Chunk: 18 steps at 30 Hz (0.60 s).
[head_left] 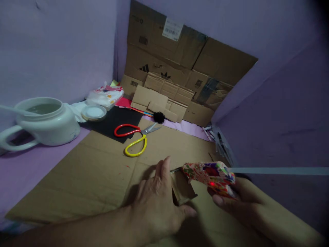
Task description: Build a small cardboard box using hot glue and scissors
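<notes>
The left hand [157, 199] pinches a boxy cardboard piece [184, 188] while the right hand [238, 203] clasps a flower-patterned glue gun [205, 173].

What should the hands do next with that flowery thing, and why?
I'd probably move the flower-patterned tool slowly along the edge of the small cardboard piece. The right hand holds the tool with its narrow end close to the piece's far edge, and the left hand is right against the piece, so it could keep it steady.
</notes>
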Available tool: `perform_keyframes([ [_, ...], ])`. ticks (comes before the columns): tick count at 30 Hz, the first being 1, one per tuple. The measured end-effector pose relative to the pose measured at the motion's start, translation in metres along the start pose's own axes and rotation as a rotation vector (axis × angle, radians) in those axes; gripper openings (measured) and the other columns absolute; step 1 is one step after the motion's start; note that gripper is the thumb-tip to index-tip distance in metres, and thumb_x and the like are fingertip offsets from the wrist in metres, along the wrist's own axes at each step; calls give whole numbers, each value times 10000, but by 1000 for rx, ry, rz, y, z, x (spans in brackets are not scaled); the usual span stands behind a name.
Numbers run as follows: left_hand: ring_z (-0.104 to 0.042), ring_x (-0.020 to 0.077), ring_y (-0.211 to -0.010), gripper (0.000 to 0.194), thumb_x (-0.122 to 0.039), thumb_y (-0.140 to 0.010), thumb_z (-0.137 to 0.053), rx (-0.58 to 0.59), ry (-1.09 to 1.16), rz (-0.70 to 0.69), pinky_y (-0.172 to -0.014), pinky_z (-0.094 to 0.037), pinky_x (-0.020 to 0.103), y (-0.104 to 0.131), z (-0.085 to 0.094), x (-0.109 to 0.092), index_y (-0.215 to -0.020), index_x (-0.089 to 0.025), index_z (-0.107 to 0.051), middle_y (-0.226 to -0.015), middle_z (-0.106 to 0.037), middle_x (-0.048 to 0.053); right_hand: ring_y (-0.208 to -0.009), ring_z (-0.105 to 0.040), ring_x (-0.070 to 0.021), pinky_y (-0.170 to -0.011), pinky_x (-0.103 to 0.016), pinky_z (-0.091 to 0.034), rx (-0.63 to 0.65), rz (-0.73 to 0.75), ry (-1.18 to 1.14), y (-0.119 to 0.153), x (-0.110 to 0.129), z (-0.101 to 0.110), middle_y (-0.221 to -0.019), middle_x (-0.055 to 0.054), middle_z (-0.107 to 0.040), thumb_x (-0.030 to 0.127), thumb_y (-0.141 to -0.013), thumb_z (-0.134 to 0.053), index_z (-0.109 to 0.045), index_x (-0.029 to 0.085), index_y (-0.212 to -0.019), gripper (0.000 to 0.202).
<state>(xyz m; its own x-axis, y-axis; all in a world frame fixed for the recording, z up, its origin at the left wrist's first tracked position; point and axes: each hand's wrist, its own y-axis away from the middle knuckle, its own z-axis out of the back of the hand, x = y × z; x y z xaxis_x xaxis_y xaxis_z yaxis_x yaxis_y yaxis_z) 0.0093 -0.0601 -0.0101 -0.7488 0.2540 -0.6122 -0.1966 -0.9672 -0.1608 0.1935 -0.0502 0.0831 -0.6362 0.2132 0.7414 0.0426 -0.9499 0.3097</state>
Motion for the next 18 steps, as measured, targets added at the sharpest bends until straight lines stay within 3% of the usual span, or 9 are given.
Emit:
perform_keyframes([
  [4, -667, 353, -971, 847, -510, -723, -664, -203, -257, -210, -617, -565, 402, 12, 0, 10, -1397, -193, -261, -1343, -497, 268, -882, -691, -309, -803, -375, -560, 44, -60, -95, 2, 4, -2, -891, -99, -739, 478, -701, -688, -687, 171, -1102, 505],
  [8, -672, 254, -710, 520, -427, -866, -505, -267, -404, -428, -519, -531, 340, 24, 0, 17, -1276, -110, -460, -934, -663, 134, -836, -687, -288, -751, -354, -568, 33, -116, -107, 3, -1, -4, -891, -92, -742, 466, -682, -700, -674, 180, -1124, 527],
  [11, -615, 199, -538, 522, -459, -907, -429, -289, -438, -390, -450, -485, 322, 28, -6, 12, -1258, -78, -498, -702, -616, 41, -851, -686, -285, -758, -341, -565, 28, -129, -127, 6, -7, -5, -913, -88, -749, 450, -698, -692, -676, 205, -1121, 489],
  [15, -641, 199, -560, 514, -454, -940, -353, -299, -404, -284, -473, -492, 324, 26, -13, 6, -1263, -84, -505, -718, -645, 52, -825, -689, -276, -787, -339, -557, 14, -147, -94, 8, -15, -6, -947, -95, -750, 480, -711, -686, -668, 212, -1136, 502],
  [18, -659, 196, -576, 509, -424, -954, -331, -320, -351, -313, -495, -510, 315, 23, -18, 8, -1245, -47, -512, -729, -675, 78, -890, -687, -300, -808, -349, -554, -10, -158, -112, 8, -19, -6, -985, -100, -750, 492, -693, -701, -663, 206, -1147, 538],
])
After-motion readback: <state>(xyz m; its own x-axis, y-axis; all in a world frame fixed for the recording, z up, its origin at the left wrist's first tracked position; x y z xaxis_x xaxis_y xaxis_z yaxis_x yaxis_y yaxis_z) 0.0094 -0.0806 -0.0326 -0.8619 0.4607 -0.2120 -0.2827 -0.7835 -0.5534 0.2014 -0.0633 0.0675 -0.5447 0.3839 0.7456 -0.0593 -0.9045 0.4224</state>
